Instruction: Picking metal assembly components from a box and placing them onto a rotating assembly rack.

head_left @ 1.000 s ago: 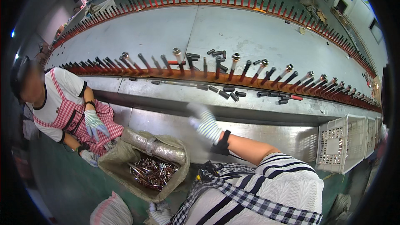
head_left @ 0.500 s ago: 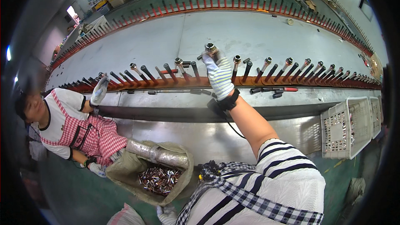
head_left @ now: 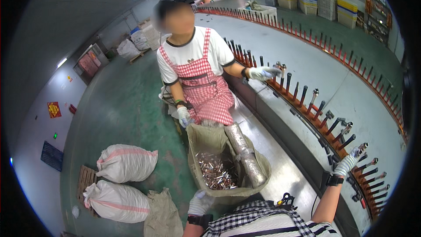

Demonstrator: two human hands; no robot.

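My right hand [head_left: 347, 164], in a striped glove, reaches to the row of upright rods [head_left: 302, 96]. Its fingers are closed around a shiny metal fitting [head_left: 362, 146] at the top of a rod; whether the fitting sits on the rod, I cannot tell. At the near rim of a cloth-lined bin [head_left: 193, 149] is my left hand [head_left: 201, 202], gloved, with its fingers curled in. What it holds, if anything, is hidden. Small copper-coloured metal pieces [head_left: 215, 171] lie inside the bin, beside a silvery wrapped roll [head_left: 243, 149] along its right side.
Across the bin sits a co-worker [head_left: 199, 74] in a red checked apron, one gloved hand [head_left: 262, 73] at the rods, the other at the bin. White sacks [head_left: 127, 162] lie on the floor at left. Loose tubes and handles lie along the grey table [head_left: 324, 57].
The view has swung left toward the co-worker. My right hand has come down from above the table to a rod top. My left hand shows more fully at the bin rim.
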